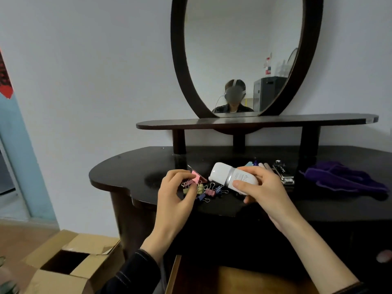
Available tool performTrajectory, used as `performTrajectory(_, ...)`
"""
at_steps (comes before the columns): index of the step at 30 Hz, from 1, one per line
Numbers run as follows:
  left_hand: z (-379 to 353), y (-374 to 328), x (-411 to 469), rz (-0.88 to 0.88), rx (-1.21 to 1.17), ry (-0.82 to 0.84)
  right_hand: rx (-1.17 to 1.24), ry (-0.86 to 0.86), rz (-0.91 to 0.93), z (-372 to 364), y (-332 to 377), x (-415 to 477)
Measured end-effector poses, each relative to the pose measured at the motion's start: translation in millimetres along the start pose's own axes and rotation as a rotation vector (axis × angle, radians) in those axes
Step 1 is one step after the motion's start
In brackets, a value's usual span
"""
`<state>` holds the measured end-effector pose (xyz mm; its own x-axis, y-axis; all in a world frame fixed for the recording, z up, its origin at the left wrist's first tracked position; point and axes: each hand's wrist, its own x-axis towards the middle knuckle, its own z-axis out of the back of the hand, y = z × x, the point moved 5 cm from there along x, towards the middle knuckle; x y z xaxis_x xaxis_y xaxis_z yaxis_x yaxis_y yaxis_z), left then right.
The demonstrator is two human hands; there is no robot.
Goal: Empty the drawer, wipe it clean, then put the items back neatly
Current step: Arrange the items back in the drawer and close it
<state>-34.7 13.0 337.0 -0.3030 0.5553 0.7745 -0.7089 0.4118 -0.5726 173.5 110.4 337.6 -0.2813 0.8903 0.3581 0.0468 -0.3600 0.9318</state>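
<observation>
The drawer (233,279) is sitting pulled open at the bottom edge of the view, showing a bare brown wooden floor, at least in the part that's in frame. The stuff from it is lying up on the dark vanity surface (127,172). The right hand (263,187) is wrapping its grip around a white bottle (231,177) with a silver band, holding it tilted on its side with the cap end pointing left, just above the surface. The left hand (176,192) is curling its fingers narrowly over a little pile of pastel binder clips (209,190), fingertips touching a couple of them; can't tell if it's actually lifting any. A pink folded thing (198,177) is lying just behind the clips. Right of the bottle some small metal bits (283,172) are sitting, too blurry to name. Further right, a purple cloth (339,177) is lying bunched up. Down left on the floor, a cardboard box (70,264) is standing with its flaps open.
</observation>
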Motion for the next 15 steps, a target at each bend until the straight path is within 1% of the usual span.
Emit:
performTrajectory(3,11,-16,-24,-0.032,-0.069,-0.03,0.068,0.097,0.002,-3,6,-18)
performTrajectory(5,12,-26,-42,-0.002,-0.165,0.023,0.075,0.155,0.055,-7,12,-33)
performTrajectory(7,9,-31,-57,0.12,-0.339,0.101,0.097,0.167,0.067,-7,13,-50)
performTrajectory(10,8,-25,-81,0.339,-0.603,0.148,0.081,0.174,0.074,-7,3,-77)
performTrajectory(12,6,-16,-100,0.45,-0.698,0.219,0.019,0.175,0.112,-7,-7,-96)
performTrajectory(15,-1,-2,-135,0.536,-0.767,0.427,0.016,0.204,0.1,-14,-29,-121)
